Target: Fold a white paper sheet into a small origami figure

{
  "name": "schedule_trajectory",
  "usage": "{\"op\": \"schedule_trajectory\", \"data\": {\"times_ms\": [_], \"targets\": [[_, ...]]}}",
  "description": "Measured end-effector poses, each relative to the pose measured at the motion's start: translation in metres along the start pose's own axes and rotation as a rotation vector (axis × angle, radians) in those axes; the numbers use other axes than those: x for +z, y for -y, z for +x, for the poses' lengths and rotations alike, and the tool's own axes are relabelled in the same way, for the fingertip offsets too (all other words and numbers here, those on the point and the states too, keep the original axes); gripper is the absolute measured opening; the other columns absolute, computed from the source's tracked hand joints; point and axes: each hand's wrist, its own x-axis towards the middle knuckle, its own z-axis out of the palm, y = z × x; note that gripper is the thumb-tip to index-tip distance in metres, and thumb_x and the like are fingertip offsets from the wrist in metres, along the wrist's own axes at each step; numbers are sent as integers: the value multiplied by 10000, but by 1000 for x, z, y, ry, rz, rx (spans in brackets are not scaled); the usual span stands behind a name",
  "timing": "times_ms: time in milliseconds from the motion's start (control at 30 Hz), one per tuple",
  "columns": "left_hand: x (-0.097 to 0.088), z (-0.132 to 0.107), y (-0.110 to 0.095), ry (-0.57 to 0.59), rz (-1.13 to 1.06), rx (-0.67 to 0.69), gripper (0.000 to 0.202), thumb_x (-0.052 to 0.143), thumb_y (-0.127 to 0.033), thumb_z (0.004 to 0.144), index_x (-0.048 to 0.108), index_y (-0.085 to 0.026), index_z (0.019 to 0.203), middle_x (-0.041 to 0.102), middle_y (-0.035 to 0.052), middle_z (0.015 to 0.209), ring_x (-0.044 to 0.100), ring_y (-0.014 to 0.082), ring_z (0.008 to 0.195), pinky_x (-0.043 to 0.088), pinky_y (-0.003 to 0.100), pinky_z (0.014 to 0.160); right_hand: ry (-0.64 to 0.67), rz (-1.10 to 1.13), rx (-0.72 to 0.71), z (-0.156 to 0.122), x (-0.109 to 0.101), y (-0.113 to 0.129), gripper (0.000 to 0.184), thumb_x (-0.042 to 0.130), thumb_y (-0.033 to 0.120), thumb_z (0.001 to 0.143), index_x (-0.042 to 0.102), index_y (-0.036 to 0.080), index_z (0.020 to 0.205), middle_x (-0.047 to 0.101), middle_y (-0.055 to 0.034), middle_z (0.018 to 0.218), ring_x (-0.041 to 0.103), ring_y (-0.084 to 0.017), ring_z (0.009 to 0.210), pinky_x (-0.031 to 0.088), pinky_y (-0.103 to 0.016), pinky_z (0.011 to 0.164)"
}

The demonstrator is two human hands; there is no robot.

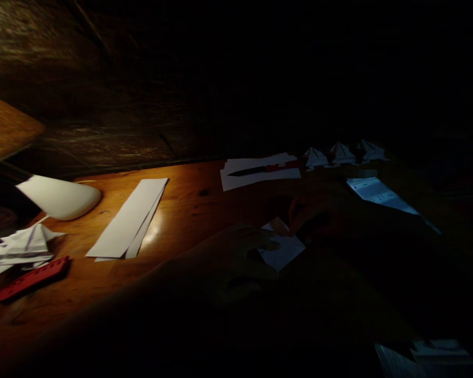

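A small folded square of white paper (286,254) lies tilted on the wooden table in deep shadow, one corner pointing toward me. From its left side my left hand (240,254) holds it, with a finger lying over the paper's edge. My right hand (309,212) has its fingertips pinched at the paper's upper right edge. Darkness hides most of both hands. Beyond them, a knife (256,170) with a dark blade and red handle rests on a few white paper sheets (230,182).
Three folded paper figures (342,153) stand in a row at the back right, near a lit phone (382,194). Paper strips (130,220), a white lamp base (59,198), crumpled paper (19,247) and a red object (31,278) lie left. More papers (441,352) are at bottom right.
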Motion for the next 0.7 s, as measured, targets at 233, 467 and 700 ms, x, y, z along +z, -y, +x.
{"op": "schedule_trajectory", "data": {"times_ms": [233,467,700], "targets": [[0,1,0,-15,-2,3,288,660,-268,946,705,-304,1229,556,89,1482,553,299,1342,517,489,1065,-24,9,4,1,6,-5,227,758,185,841,821,312,1019,679,-19,1092,672,-189,975,529,-326,849],[4,0,5,-27,2,39,341,674,-284,941,681,-311,1280,551,106,1469,556,327,1325,526,523,1041,-34,-8,-10,4,8,0,173,750,206,870,836,320,968,686,-21,1043,676,-179,908,533,-304,773],[3,-2,1,-2,-4,-21,325,684,-300,944,703,-327,1267,534,81,1495,554,321,1314,518,499,1050,-43,-31,-47,3,7,-1,241,741,169,855,835,328,1010,686,-20,1083,677,-185,966,536,-312,824]]}}
